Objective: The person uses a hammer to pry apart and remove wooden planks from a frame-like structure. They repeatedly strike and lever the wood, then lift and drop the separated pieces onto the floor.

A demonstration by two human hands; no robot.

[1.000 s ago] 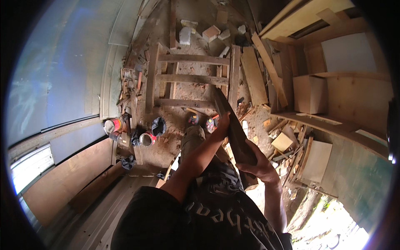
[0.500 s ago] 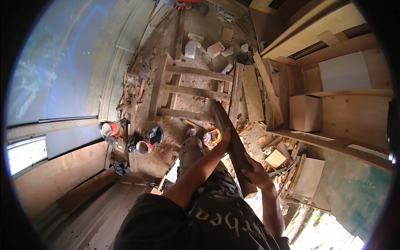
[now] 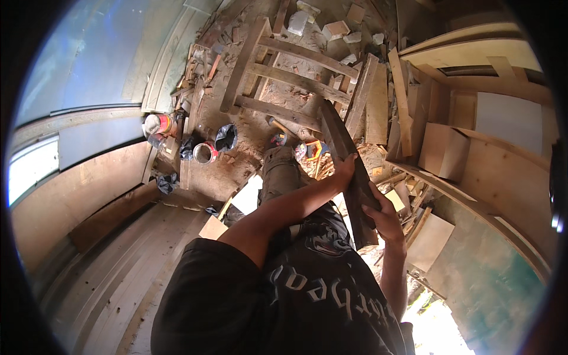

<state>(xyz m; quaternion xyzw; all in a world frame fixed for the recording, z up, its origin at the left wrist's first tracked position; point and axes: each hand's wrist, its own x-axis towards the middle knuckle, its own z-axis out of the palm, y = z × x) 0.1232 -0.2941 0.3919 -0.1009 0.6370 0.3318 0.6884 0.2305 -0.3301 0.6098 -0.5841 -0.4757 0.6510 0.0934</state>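
Both hands hold a long dark wooden board that slants across my front, its far end near the wooden frame. Midway along the board, my left hand grips its left side with the fingers closed. My right hand is wrapped round the right side, closer to the near end. Beyond the board lies a ladder-like wooden frame of rough timber with crosspieces. A hammer lies on the ground by its near crosspiece, next to small containers with colourful contents. Whether the board touches the frame I cannot tell.
Left of my legs stand an open red tin and a black-lined bucket. Stone blocks lie beyond the frame. Plywood cabinets and wood scraps fill the right; planks lie at lower left.
The view has shifted, so the frame and tins now sit higher in the picture. The board stands a little more upright towards my right, and both hands still hold it.
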